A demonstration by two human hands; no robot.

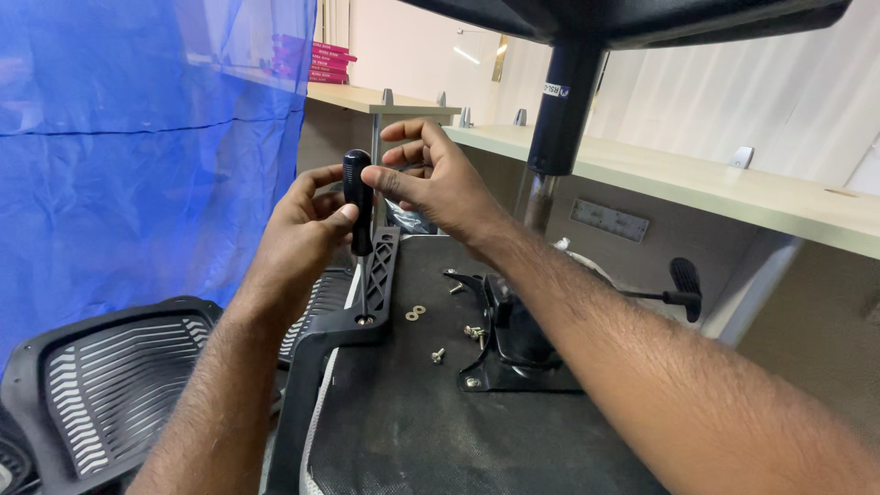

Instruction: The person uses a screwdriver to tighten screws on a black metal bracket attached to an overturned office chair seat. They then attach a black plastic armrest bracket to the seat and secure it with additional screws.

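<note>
The left hand (307,220) wraps its fingers around the black plastic handle of an upright screwdriver (358,197), thumb pressed against the handle's side, so its grip is closed on the tool. The right hand (438,183) meets it from the right, thumb and forefinger pinching the rounded top of the same handle while the other fingers fan loosely upward; its grip is narrow and on the handle's cap. Both forearms rise from the near edge and converge at the tool. The screwdriver's thin metal shaft runs straight down to a screw hole in a black plastic armrest bracket with lattice cut-outs (376,275), which lies along the left edge of an upturned dark fabric chair seat (412,422). Just right of the bracket, two brass washers (415,313) rest on the fabric, with loose silver screws (438,354) near a black metal tilt mechanism plate (513,339). Far left hangs a blue plastic sheet (137,156); a black slatted plastic chair back (110,376) sits near left.
</note>
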